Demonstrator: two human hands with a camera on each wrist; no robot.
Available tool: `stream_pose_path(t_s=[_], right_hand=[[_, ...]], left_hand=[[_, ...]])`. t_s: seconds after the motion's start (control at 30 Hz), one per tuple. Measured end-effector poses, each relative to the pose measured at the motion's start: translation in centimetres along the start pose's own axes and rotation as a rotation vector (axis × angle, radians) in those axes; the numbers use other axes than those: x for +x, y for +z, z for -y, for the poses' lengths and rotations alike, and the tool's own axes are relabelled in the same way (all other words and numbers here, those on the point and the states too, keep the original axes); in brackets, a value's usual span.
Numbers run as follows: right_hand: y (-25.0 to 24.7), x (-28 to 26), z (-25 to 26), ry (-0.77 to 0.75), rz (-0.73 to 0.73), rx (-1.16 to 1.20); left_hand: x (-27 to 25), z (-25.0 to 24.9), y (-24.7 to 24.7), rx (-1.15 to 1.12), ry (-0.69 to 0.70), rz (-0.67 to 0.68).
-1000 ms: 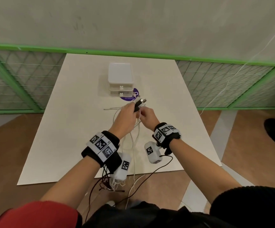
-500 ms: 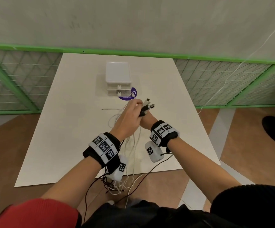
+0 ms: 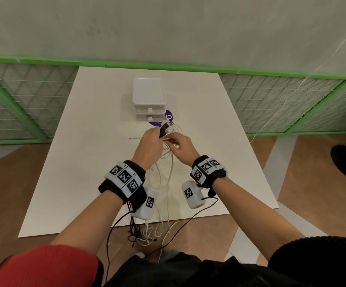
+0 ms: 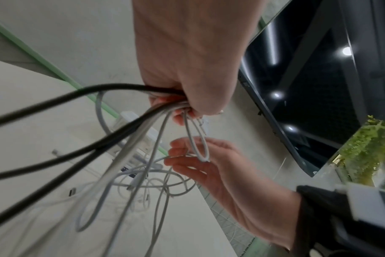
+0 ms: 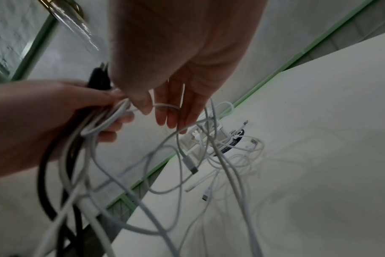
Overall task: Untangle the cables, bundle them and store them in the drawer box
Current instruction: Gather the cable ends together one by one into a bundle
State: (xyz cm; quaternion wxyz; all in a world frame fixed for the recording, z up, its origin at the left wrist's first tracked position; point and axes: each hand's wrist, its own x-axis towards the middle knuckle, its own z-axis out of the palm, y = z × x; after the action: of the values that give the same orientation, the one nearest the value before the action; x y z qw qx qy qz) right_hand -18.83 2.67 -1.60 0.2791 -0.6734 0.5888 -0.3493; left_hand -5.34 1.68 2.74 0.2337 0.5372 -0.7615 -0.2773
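Many soft, bendy cables [image 3: 169, 162] hang from the left hand [image 3: 148, 147], whose fingers [image 4: 180, 116] squeeze them above the surface [image 3: 85, 162], the drawer box [image 3: 149, 100] at 12 o'clock, while the right hand [image 3: 183, 149] pinches one thin white loop [image 4: 198, 139], best held near the plugs.

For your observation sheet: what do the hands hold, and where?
Left hand grips the cables near their plug ends; right hand pinches one white loop.

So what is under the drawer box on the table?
A purple round sticker shows from under the front right corner of the drawer box, on the white table. The box covers the rest of it.
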Motion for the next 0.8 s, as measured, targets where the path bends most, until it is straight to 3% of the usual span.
stream_pose_path(t_s=[0.13, 0.27, 0.4, 0.63, 0.8], right_hand=[[0.5, 0.4, -1.1, -0.007, -0.013, -0.034], [0.3, 1.1, -3.3, 0.127, -0.04, -0.044], [0.5, 1.5, -4.8, 0.051, -0.024, -0.128], [1.1, 1.4, -7.2, 0.178, 0.069, -0.082], [0.7, 2.5, -6.2, 0.26, -0.004, 0.013]], left_hand=[[0.0, -0.1, -0.7, -0.133, -0.032, -0.102], [-0.1, -0.4, -2.5, -0.233, -0.028, -0.27], [0.2, -1.0, -3.4, -0.268, 0.008, -0.286], [0.2, -0.6, -5.0, -0.349, 0.02, -0.452], [0.5, -1.0, -5.0, -0.345, 0.05, -0.375]])
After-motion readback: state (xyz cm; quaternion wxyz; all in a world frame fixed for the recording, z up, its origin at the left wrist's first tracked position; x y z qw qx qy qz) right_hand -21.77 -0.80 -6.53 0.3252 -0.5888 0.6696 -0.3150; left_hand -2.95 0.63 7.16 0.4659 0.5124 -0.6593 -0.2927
